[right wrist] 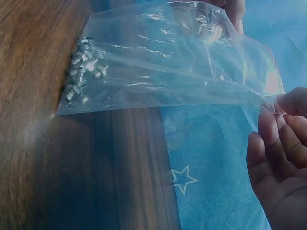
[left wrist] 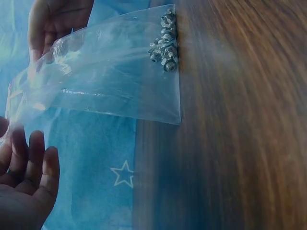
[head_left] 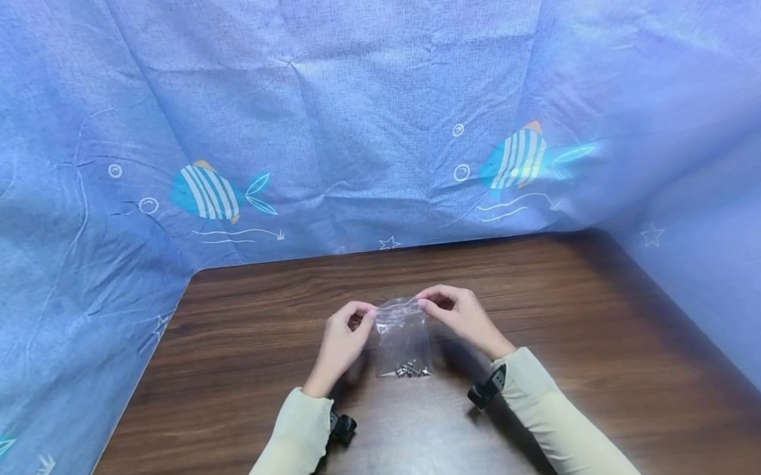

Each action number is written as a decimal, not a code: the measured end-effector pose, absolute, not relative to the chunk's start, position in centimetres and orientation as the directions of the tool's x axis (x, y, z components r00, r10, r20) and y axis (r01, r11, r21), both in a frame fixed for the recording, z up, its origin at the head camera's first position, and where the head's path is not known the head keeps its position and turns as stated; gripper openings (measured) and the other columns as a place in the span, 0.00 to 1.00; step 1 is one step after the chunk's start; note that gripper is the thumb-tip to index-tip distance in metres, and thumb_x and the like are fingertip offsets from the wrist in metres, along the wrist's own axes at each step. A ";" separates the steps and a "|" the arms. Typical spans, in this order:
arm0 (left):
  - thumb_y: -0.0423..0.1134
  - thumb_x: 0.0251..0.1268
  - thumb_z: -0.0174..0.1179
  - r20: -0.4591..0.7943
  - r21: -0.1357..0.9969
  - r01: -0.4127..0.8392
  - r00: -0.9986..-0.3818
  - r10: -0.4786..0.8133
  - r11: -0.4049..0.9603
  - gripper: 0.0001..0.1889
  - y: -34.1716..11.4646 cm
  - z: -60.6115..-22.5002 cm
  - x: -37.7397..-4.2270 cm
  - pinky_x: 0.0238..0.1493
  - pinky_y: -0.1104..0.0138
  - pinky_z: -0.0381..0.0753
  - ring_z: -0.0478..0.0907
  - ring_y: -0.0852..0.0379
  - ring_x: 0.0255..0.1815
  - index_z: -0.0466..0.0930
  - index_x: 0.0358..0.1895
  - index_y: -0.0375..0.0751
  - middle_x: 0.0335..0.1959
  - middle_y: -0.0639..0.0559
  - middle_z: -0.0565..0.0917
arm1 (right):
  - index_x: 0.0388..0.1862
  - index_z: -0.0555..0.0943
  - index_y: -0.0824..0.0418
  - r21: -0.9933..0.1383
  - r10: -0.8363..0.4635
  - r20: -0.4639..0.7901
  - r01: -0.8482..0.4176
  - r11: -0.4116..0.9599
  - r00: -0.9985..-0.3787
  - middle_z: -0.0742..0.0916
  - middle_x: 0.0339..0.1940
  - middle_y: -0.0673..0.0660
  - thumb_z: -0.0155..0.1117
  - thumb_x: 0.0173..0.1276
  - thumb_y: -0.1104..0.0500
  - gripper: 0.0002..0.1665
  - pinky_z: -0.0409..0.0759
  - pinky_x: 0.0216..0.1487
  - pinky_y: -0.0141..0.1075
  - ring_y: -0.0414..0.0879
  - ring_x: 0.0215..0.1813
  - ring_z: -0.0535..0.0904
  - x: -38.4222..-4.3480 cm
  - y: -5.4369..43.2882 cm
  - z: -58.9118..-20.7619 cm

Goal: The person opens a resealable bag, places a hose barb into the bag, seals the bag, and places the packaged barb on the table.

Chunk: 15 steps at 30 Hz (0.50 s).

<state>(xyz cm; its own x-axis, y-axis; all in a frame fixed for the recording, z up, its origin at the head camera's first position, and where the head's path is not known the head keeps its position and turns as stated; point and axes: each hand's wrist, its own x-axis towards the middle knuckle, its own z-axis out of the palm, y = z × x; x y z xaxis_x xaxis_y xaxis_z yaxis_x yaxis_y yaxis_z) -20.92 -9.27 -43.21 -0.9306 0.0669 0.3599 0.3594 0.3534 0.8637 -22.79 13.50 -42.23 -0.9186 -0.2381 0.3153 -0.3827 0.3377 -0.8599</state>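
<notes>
A clear plastic zip bag (head_left: 403, 342) stands upright between the two hands, its bottom edge at the tabletop. Several small shiny metal screws or nuts (left wrist: 165, 45) lie gathered along the bottom of the bag; their exact kind is hard to tell. My left hand (head_left: 347, 335) pinches the top left corner of the bag between thumb and forefinger. At the top right corner, my right hand (head_left: 462, 316) pinches the bag the same way, its other fingers loosely bent in the right wrist view. Whether the bag's mouth is parted cannot be made out.
A dark brown wooden table (head_left: 232, 395) lies under the hands. Blue cloth (head_left: 372, 120) printed with fish and stars hangs behind the table and along both sides. Each wrist wears a small black camera, one of them the left camera (head_left: 343, 428).
</notes>
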 end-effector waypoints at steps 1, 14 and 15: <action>0.34 0.64 0.61 0.358 0.864 0.360 -0.931 0.072 0.351 0.04 -9.2 -43.2 -20.9 0.34 0.73 0.73 0.74 0.61 0.30 0.84 0.35 0.38 0.30 0.48 0.81 | 0.40 0.85 0.60 -0.862 -0.245 0.312 -0.382 0.334 -0.918 0.88 0.33 0.56 0.65 0.66 0.57 0.09 0.76 0.34 0.29 0.38 0.31 0.79 -22.8 13.5 -42.2; 0.28 0.63 0.60 0.308 0.892 0.306 -0.950 0.049 0.332 0.05 -8.5 -40.1 -19.5 0.37 0.74 0.72 0.73 0.60 0.32 0.83 0.36 0.28 0.32 0.40 0.79 | 0.37 0.86 0.60 -0.869 -0.285 0.262 -0.354 0.346 -0.922 0.87 0.30 0.55 0.68 0.64 0.56 0.09 0.73 0.30 0.28 0.41 0.29 0.76 -22.9 13.3 -41.9; 0.29 0.63 0.61 0.309 0.891 0.305 -0.950 0.044 0.337 0.05 -8.5 -40.6 -19.7 0.37 0.74 0.72 0.73 0.60 0.32 0.83 0.36 0.28 0.32 0.40 0.79 | 0.37 0.86 0.60 -0.870 -0.282 0.266 -0.356 0.343 -0.922 0.86 0.30 0.55 0.68 0.64 0.56 0.08 0.73 0.30 0.28 0.41 0.29 0.76 -22.8 13.2 -41.9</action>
<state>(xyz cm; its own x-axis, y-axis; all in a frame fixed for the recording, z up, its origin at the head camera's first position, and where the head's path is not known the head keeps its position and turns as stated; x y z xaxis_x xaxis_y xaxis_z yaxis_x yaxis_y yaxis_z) -19.74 -8.48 -40.61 -0.9501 0.0436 0.3090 0.3051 0.3371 0.8907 -22.85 13.24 -41.93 -0.9218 -0.2817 0.2662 -0.3558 0.3426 -0.8695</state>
